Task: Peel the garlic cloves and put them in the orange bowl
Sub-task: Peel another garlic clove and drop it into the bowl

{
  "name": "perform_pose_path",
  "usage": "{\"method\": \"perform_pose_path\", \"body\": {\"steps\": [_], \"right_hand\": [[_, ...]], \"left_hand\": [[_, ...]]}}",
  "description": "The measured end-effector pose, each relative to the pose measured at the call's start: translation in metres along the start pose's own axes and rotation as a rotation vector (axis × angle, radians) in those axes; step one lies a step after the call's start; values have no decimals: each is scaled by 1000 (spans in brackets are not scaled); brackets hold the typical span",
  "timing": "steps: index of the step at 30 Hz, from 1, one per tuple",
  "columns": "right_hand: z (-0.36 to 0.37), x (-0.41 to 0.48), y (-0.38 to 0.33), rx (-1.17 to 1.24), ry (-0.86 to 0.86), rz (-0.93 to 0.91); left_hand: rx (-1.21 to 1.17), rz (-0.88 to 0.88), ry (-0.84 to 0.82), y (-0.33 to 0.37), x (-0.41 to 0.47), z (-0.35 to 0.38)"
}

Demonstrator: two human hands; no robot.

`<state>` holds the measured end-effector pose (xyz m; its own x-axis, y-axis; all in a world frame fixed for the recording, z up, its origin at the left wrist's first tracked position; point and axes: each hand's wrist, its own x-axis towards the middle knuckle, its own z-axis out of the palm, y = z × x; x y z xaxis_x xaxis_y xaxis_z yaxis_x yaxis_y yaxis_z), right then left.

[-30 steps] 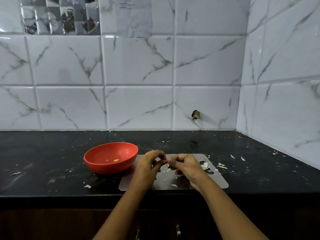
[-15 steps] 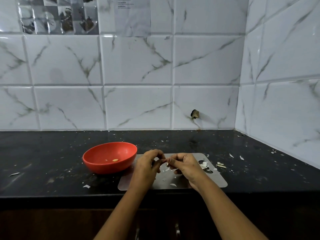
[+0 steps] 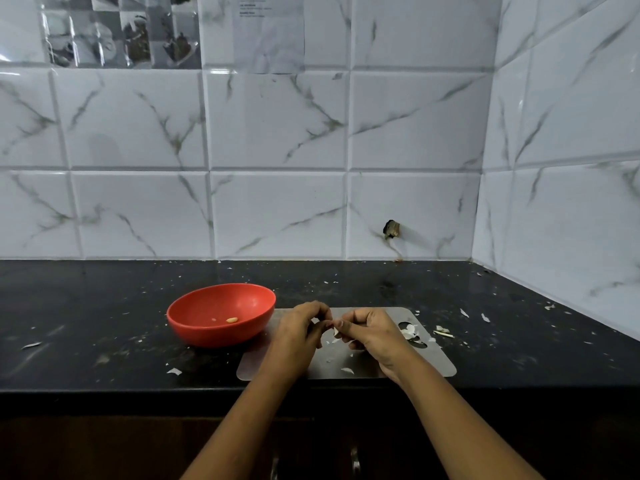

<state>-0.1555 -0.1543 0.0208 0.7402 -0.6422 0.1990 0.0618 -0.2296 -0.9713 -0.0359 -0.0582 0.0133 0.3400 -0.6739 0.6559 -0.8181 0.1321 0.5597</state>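
garlic clove mostly hidden in pinch of left hand and right hand; peel state unreadable. wall sheet cut by top edge, print too small. both forearms cut by bottom edge.

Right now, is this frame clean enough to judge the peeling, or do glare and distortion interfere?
Head view: wide-angle lens bows the tile lines; glare streaks the glossy sheet top left; the black countertop is dim; the left hand and right hand are sharp, yet the garlic clove they pinch is only a pale speck.
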Motion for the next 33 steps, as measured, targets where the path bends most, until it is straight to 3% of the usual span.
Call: {"method": "perform_pose_path", "body": {"steps": [12, 20, 33], "right_hand": [[2, -1, -2, 3, 36, 10], [4, -3, -5, 50, 75, 16], [3, -3, -5, 15, -8, 4]], "left_hand": [[57, 33, -103, -2, -1, 4], [-75, -23, 25, -1, -3, 3], [-77, 81, 150, -5, -3, 1]]}}
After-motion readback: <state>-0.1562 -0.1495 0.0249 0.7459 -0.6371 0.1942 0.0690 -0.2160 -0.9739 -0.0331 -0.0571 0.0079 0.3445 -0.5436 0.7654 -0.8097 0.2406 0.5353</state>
